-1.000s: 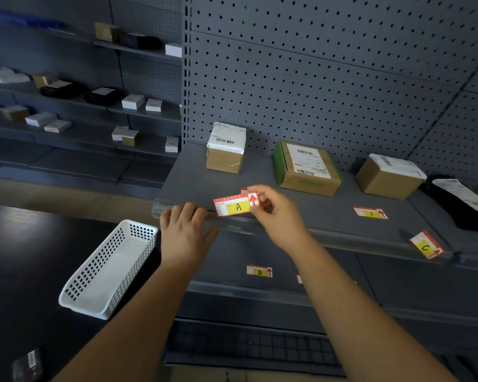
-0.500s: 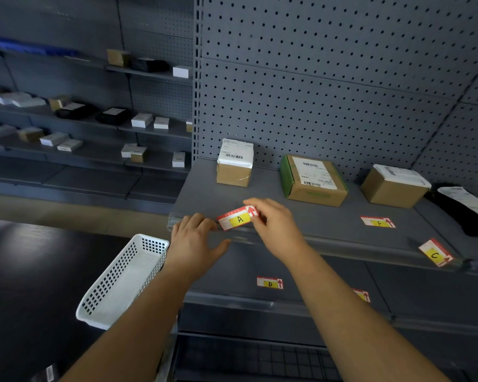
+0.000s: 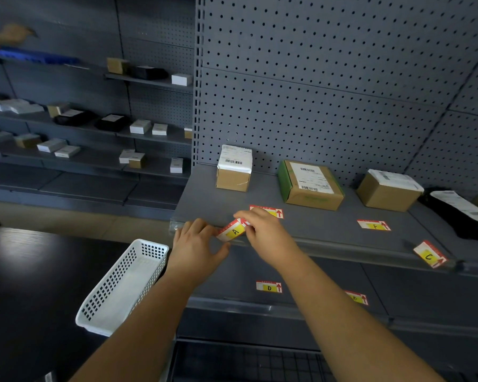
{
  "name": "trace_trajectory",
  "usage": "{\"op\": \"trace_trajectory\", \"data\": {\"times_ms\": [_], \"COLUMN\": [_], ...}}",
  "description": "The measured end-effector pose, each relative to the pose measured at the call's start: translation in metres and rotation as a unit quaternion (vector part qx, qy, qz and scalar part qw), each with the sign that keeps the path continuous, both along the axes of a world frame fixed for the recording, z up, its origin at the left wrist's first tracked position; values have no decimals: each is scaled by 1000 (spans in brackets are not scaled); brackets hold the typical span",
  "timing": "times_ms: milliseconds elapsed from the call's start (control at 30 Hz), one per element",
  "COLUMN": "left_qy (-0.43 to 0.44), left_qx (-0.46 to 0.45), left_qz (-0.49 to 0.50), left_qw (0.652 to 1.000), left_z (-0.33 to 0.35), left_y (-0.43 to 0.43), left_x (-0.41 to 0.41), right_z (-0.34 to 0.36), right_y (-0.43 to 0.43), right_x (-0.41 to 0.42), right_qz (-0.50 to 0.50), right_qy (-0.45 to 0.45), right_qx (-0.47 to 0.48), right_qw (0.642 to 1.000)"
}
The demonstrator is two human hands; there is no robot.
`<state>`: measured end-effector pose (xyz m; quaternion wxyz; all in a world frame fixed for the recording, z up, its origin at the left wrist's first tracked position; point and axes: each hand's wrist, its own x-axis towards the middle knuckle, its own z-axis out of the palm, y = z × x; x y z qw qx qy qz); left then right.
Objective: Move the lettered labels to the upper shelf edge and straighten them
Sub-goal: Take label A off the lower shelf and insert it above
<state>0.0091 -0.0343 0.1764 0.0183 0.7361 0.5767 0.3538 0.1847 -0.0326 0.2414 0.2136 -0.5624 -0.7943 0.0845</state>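
Label A [image 3: 233, 231]: tilted at the upper shelf edge [image 3: 342, 248], left end low, between both hands.
Left hand [image 3: 196, 244]: grip loose, fingers resting on the edge; it should steady the left end.
Right hand [image 3: 262, 232]: grip pinches the right end; lower it until level.

We read label A [image 3: 233, 231] at the upper shelf [image 3: 315, 227] edge, label F [image 3: 374, 225] and label C [image 3: 428, 255] on it, label D [image 3: 269, 287] on the lower shelf [image 3: 238, 282].
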Motion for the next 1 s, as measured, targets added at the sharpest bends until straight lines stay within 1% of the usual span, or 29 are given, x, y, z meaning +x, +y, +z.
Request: {"op": "trace_trajectory", "data": {"times_ms": [200,300,433,500,600,800,1000], "left_qy": [1,-4,-23,-17,-6,8,31], "left_qx": [-22,-33,-22,-22,-43,-45,-92], "left_qz": [-11,-18,-33,-46,-59,-74,-81], "left_qw": [1000,999,999,999,997,996,992], "left_z": [3,5,5,5,5,2,-8], "left_y": [-2,-2,-10,-17,-27,-63,-120], "left_x": [-1,-3,-6,-5,0,17,55], "right_z": [2,0,-9,-15,-27,-44,-63], "right_y": [0,-4,-21,-33,-49,-79,-143], "right_x": [-2,1,18,29,43,67,109], "right_qz": [-4,-16,-50,-61,-61,-61,-60], "right_qy": [-13,28,74,46,6,-11,-5], "right_qx": [-17,-28,8,25,23,17,-17], "right_qw": [1000,999,996,997,998,998,998]}}
